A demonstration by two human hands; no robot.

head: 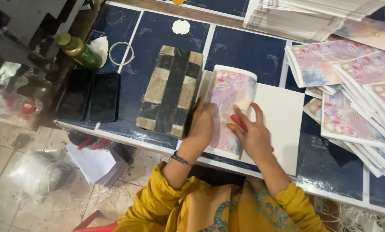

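Note:
A floral printed card sheet lies folded over on a white sheet on the dark blue table. My left hand presses flat on the folded card's left edge, beside a wooden block wrapped with black tape. On the card's right side rests my right hand, which grips a small red tool laid against the fold.
Stacks of floral printed cards spread over the right side; a tall paper pile stands at the back. Two black phones, a green bottle and a wire ring lie left. Papers and shreds cover the floor.

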